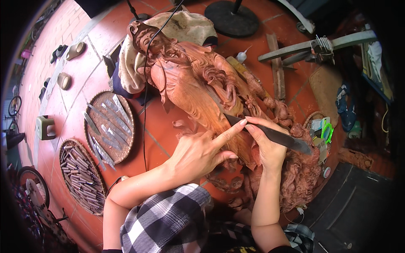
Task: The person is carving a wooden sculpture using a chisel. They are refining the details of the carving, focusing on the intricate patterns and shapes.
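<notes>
A large reddish-brown wood carving of a robed figure (185, 97) lies on its back, slanting from the far left toward me on the right. My right hand (270, 145) grips a long, flat, dark metal blade (291, 141); its far tip rests on the smooth robe. Across the robe's lower part lies my left hand (198, 152), index finger stretched out to the blade beside the right thumb, its own thumb spread apart. Rough, deeply carved wood (295, 181) spreads out around the right forearm. What the blade's underside touches is hidden.
Left of the carving, one round basket (134, 122) holds several flat blades, another (103, 202) many slim chisel-like tools. A stuffed cloth sack (185, 26) props the figure's head. A black cable (145, 126) crosses it. A wooden clamp-like frame (354, 40) and a small bottle (242, 56) lie beyond.
</notes>
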Tool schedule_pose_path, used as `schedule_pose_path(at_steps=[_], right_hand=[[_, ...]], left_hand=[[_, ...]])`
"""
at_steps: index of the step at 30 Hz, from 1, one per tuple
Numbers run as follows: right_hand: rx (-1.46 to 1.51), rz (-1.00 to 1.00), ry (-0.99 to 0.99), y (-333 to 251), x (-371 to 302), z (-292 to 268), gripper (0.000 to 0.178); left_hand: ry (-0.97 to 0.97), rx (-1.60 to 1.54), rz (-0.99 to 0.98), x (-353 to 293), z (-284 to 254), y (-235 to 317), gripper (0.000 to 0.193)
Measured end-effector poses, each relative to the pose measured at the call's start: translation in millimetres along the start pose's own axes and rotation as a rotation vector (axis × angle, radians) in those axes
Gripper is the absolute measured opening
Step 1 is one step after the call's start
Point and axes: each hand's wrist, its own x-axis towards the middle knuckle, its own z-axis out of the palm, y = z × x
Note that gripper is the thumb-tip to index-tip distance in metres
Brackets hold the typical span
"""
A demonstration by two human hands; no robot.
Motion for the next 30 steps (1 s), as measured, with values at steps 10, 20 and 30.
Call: schedule_pose_path(at_steps=[10, 20, 30], right_hand=[[-0.018, 0.005, 0.044, 1, -2, 7, 0.013], [0.030, -0.019, 0.097, 3, -1, 4, 0.014], [-0.109, -0.239, -0.001, -7, -6, -10, 0.018]], left_hand=[[0.016, -0.042, -0.005, -1, 1, -3, 0.074], [-0.043, 0.041, -0.046, 6, -1, 2, 0.075], [-0.107, -0.004, -0.004, 3, -8, 8, 0.078]])
